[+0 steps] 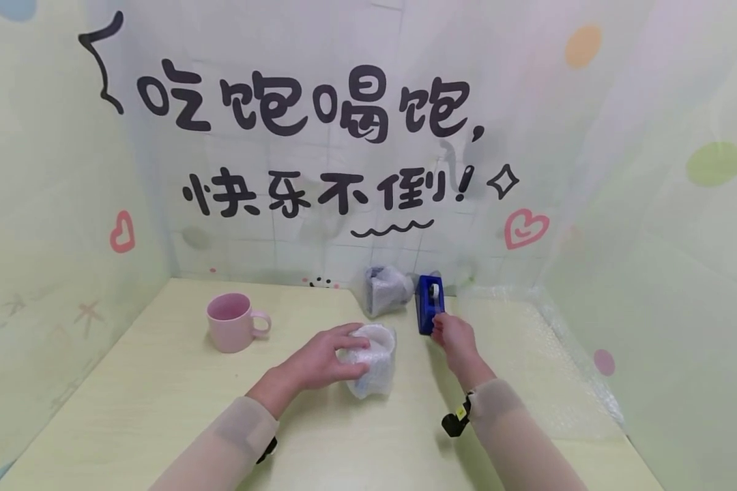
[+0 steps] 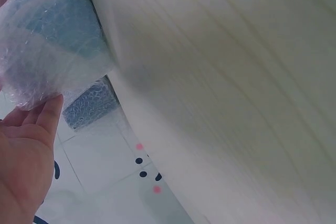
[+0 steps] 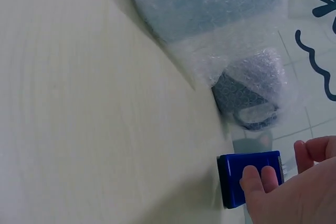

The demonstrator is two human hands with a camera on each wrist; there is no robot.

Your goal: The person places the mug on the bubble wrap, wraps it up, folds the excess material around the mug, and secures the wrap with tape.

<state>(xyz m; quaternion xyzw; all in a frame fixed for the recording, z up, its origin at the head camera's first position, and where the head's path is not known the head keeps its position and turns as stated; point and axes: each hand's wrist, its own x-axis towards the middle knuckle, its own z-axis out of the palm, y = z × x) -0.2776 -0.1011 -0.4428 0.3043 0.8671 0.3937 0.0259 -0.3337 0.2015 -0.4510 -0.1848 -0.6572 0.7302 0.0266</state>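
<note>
A bubble-wrapped cup (image 1: 371, 372) stands mid-table, bluish through its plastic in the left wrist view. My left hand (image 1: 328, 358) holds it from the left, fingers over the upper side and thumb lower down. Right of it and farther back sits a blue tape dispenser (image 1: 426, 315) with a white-cored roll. At its near end is my right hand (image 1: 457, 339), thumb and a finger pinched together by the serrated cutter. Two other fingertips (image 3: 252, 178) rest against the dispenser's side. The clear tape between the pinching fingers is too faint to make out.
A pink mug (image 1: 229, 326) stands at the left, handle to the right. Near the back wall lies another bubble-wrapped thing (image 1: 387, 290), dark inside. A bubble wrap sheet (image 1: 516, 361) covers the table's right side. Printed sheets wall in the back and sides.
</note>
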